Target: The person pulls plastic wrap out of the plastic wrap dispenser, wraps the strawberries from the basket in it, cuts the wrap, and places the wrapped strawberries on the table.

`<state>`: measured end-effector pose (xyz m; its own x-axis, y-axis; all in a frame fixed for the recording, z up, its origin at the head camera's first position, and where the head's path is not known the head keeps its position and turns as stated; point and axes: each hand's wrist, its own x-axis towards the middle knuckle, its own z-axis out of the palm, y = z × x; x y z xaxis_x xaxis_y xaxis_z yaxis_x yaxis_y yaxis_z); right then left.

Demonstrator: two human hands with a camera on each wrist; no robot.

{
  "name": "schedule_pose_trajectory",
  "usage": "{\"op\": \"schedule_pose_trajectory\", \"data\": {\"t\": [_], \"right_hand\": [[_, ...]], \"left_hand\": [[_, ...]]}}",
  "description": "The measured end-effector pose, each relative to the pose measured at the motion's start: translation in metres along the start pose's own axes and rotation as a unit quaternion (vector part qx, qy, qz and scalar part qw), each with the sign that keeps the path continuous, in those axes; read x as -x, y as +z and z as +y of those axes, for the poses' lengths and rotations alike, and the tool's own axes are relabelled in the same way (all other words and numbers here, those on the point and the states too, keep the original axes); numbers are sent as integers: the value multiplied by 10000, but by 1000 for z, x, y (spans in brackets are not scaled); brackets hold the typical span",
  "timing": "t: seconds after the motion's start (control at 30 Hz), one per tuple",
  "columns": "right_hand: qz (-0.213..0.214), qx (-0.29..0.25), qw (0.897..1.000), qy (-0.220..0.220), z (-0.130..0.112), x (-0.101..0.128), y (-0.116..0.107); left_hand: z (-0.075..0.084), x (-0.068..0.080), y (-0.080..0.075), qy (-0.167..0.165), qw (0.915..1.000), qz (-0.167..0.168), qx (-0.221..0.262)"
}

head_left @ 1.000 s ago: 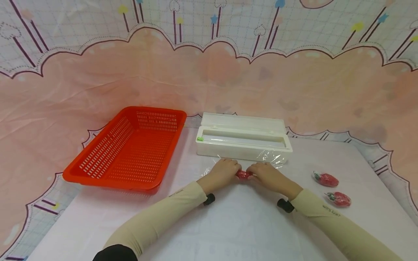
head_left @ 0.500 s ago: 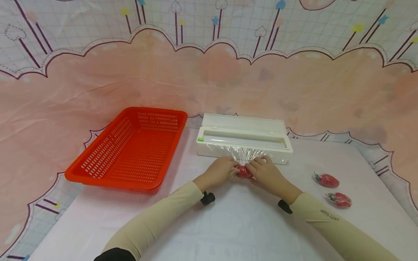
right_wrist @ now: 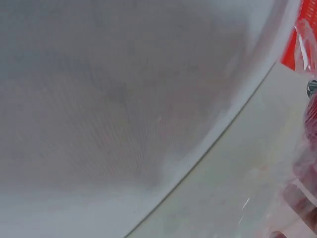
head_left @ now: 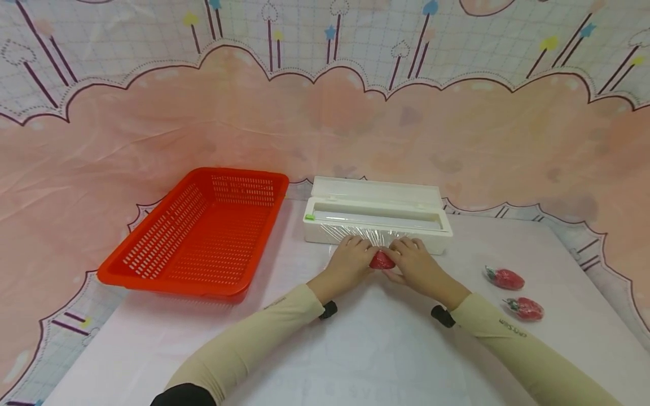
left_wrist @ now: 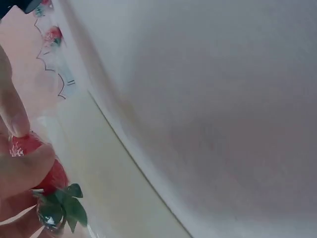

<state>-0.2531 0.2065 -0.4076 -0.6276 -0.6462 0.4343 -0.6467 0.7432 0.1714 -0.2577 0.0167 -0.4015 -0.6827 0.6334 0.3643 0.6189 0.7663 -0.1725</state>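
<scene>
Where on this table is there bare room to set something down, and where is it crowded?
Free: the near table between the two sleeves, and the strip between basket and dispenser. Crowded: in front of the dispenser, where both hands hold a strawberry, and the right side by two wrapped strawberries.

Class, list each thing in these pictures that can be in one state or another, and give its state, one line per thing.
Cling film dispenser: lid open, film drawn out over its front edge.
Strawberry: held between both hands, film around it.
Two strawberries at the right: wrapped, lying on the table.
Orange basket: upright, nothing in it.
Left hand: grips the strawberry.
Right hand: grips the strawberry.
</scene>
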Motion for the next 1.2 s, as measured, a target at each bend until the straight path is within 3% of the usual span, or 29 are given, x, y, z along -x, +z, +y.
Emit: {"op": "schedule_pose_trajectory", "data": {"t": [0.2,0.3,0.5,0.6,0.9,1.0,1.07,1.2], "right_hand": [[89,-80,9996,239,-1,-3,-2],[27,-173,9990,400,0,-5,-2],[-106,-544,9959,716,4,-7,-1],[-82,-554,9955,768,6,-9,0],[343,-469,9959,688,10,-13,4],[303,-438,9961,704,13,-14,5],[205,-481,9954,802,15,-15,7],[29,-758,9914,1063,17,-18,7]], "left_hand": [[-3,-1,1,-194,9988,-248,371],[-4,-2,2,-215,9989,-69,416],[-6,-7,4,-108,9986,506,-92],[-8,-10,5,-109,9978,641,-164],[-12,-17,6,-429,9987,154,231],[-14,-19,7,-621,9976,196,236],[-15,-20,8,-544,9977,394,22],[-17,-23,13,-60,9947,801,-635]]}}
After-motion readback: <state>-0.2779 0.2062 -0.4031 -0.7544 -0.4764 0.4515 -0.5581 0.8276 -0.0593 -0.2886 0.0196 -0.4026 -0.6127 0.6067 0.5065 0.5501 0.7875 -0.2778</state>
